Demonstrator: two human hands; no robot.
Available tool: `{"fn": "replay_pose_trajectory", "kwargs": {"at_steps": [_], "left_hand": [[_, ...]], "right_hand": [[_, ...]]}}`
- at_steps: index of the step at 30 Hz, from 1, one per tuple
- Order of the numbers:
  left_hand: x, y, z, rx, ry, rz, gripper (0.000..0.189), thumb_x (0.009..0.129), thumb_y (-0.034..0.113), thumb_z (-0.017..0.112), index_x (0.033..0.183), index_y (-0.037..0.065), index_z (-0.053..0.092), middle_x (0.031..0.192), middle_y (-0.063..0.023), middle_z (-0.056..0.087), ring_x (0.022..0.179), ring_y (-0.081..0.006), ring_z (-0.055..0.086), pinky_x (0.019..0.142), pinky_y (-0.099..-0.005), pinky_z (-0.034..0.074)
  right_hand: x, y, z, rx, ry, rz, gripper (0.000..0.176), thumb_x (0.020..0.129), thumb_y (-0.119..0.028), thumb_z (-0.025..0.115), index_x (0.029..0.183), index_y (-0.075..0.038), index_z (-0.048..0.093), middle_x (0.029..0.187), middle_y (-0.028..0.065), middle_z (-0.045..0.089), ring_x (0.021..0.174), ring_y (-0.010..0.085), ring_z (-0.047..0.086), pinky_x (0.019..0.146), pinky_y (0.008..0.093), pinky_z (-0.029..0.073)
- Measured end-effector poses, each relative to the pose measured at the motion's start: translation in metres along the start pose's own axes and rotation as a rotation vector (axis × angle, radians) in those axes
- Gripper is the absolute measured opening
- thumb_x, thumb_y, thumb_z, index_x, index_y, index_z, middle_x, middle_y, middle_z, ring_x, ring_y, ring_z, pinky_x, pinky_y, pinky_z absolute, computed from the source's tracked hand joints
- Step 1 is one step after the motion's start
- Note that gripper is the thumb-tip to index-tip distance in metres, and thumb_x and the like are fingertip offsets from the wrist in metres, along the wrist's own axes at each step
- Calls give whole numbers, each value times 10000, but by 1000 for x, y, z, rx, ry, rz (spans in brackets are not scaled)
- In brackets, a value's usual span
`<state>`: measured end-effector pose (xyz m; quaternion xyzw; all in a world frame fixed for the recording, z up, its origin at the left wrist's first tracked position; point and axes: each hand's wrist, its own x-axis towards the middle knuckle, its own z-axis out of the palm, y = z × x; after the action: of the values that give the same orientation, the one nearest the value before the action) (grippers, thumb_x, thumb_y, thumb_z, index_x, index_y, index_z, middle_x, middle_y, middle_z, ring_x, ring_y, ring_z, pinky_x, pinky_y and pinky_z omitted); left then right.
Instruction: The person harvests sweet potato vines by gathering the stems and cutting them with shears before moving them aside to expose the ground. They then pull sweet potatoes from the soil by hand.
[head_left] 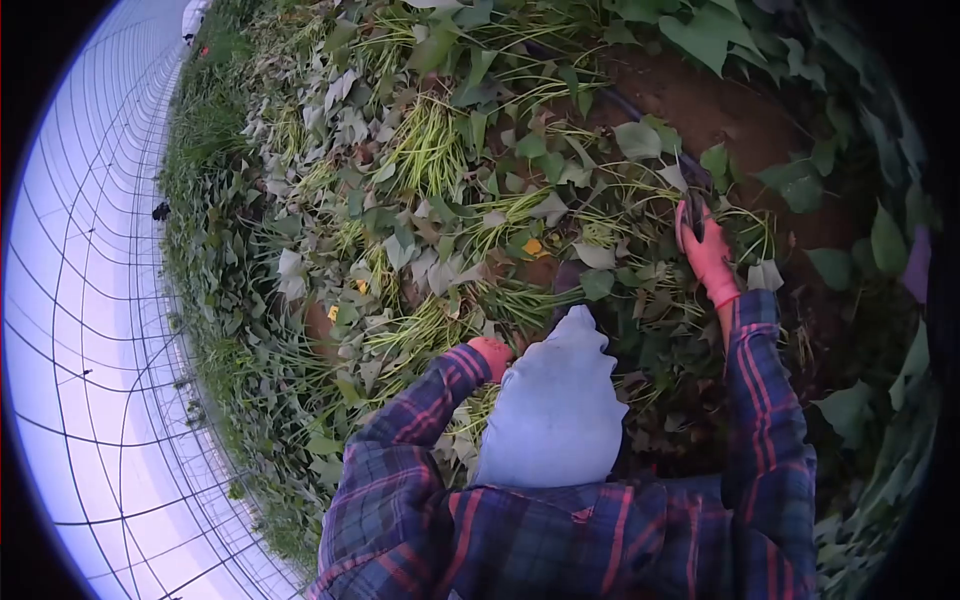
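Observation:
Both of my hands wear pink gloves. My right hand is at the right among leafy stems, its fingers closed round something dark that I cannot make out clearly, beside a dark hose. My left hand is low at the centre, partly hidden by my sleeve and near my knee; its fingers do not show clearly. Just above it lies a bundle of green stems. More cut-looking stems lie in a pile farther up, among wilted leaves.
Dense leafy plants run along the left, beside a curved mesh-like greenhouse wall. Bare brown soil shows at the upper right, with large green leaves over its edge. Yellow leaves lie in the middle.

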<state>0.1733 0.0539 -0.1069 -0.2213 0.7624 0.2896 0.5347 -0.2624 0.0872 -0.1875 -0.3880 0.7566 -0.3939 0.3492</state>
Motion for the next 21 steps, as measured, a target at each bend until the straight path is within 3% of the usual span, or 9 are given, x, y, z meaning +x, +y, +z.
{"fn": "replay_pose_trajectory", "kwargs": {"at_steps": [1, 4, 8, 12, 14, 16, 18, 19, 21], "left_hand": [[-33, 17, -81, -29, 13, -10, 421, 868, 377, 505, 1175, 113, 622, 1123, -129, 648, 1073, -279, 596, 930, -371, 462], [-34, 12, -176, -196, 647, 90, 370, 850, 316, 571, 1106, 52, 614, 1033, -154, 642, 979, -339, 600, 855, -399, 478], [1, 39, -237, -111, 1210, 151, 332, 819, 236, 605, 1103, 63, 608, 998, -123, 620, 961, -330, 580, 858, -421, 449], [16, 105, -215, -329, 1052, 421, 318, 824, 201, 605, 1108, 59, 608, 1052, -141, 617, 1000, -342, 578, 880, -407, 461], [20, 125, -184, -276, 981, 519, 307, 833, 185, 597, 1111, 54, 613, 1066, -150, 616, 1014, -345, 576, 898, -407, 458], [-4, 143, -185, -325, 745, 583, 314, 835, 194, 605, 1110, 42, 608, 1076, -157, 615, 1015, -351, 574, 904, -408, 454], [-5, 140, -177, -245, 752, 556, 314, 839, 191, 605, 1116, 42, 607, 1083, -159, 614, 1024, -350, 573, 911, -404, 452], [-4, 135, -172, -139, 816, 545, 306, 840, 187, 603, 1108, 38, 611, 1084, -159, 615, 1034, -346, 573, 914, -402, 451], [-22, 146, -178, -114, 743, 540, 300, 840, 182, 603, 1112, 57, 618, 1080, -153, 619, 1039, -335, 575, 915, -395, 451]], "right_hand": [[-1, -4, -2, 19, -8, 13, 585, 820, -308, 610, 1325, -50, 469, 1100, 215, 633, 1036, 349, 611, 896, 389, 457], [-2, -25, -5, 76, 20, 47, 565, 819, -314, 619, 1298, -44, 487, 1060, 205, 646, 995, 342, 628, 867, 387, 469], [-7, -30, -3, 62, 106, 17, 416, 838, -339, 625, 1098, -28, 535, 939, 165, 636, 876, 294, 618, 788, 380, 466], [-1, -29, -6, 137, 24, 76, 444, 815, -320, 647, 1132, -33, 529, 987, 148, 623, 922, 244, 610, 814, 344, 469], [-4, -28, 6, 280, 192, 10, 379, 848, -328, 618, 1092, -46, 550, 957, 136, 637, 895, 229, 610, 822, 343, 461], [-6, -50, -15, 383, 21, 104, 312, 903, -341, 565, 1014, -49, 573, 864, 94, 626, 801, 189, 570, 772, 332, 457], [-53, -102, -78, 433, -242, 156, 323, 939, -368, 526, 951, -51, 585, 794, 41, 596, 745, 142, 516, 731, 313, 444], [-75, -113, -100, 468, -297, 165, 298, 922, -355, 544, 1037, -79, 560, 782, -26, 550, 644, 64, 458, 578, 228, 393], [-113, -92, -131, 486, -267, -15, 315, 929, -371, 537, 1088, -100, 567, 805, -19, 582, 653, 43, 489, 559, 199, 392]]}}
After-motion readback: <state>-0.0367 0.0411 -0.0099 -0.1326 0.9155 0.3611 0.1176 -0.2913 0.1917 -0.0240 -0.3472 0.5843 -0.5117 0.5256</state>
